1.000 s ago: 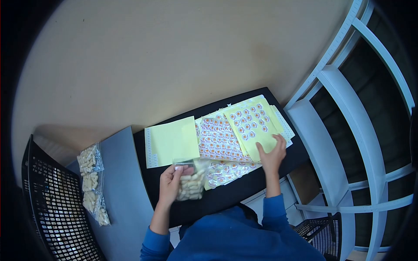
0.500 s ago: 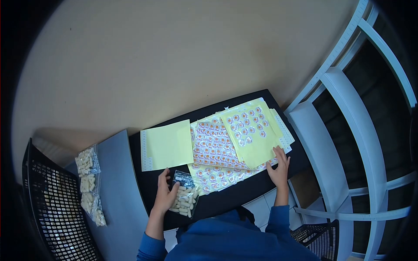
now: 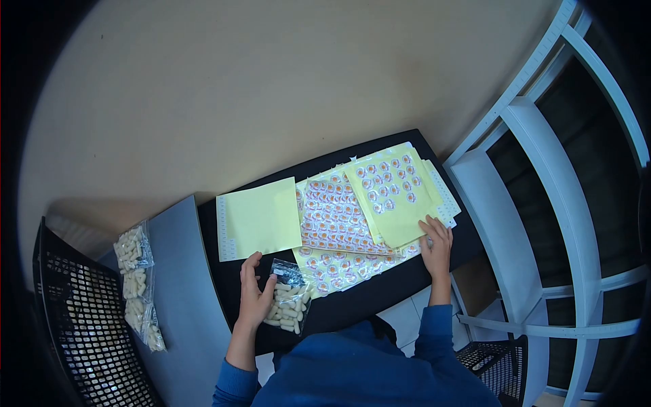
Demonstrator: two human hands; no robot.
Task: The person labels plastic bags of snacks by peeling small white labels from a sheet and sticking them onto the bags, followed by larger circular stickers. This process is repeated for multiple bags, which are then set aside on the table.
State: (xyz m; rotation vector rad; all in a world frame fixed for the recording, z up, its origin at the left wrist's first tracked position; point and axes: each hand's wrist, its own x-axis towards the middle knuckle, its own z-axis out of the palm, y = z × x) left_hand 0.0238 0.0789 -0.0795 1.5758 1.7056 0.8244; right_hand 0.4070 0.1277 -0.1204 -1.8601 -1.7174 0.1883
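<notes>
My left hand (image 3: 255, 293) is open at the left edge of a clear bag of whitish capsule-like pieces (image 3: 288, 305), its thumb at the bag's dark top part. My right hand (image 3: 435, 245) rests with fingers apart at the lower right corner of a yellow sticker sheet (image 3: 403, 220). That sheet has round orange-and-white stickers on its upper part and lies over other sheets full of the same stickers (image 3: 332, 220). To the left lies a yellow sheet (image 3: 261, 220) with a strip of small print down its left side.
A grey surface (image 3: 180, 271) adjoins the black table (image 3: 227, 292) on the left, with several filled bags (image 3: 135, 285) along its far side. Black baskets stand at the left (image 3: 95, 325) and lower right (image 3: 498, 366). White shelving (image 3: 536, 203) rises on the right.
My right hand has moved up slightly, and its fingers now lie over the sheet's corner. My left hand is still beside the bag. The camera view has shifted slightly.
</notes>
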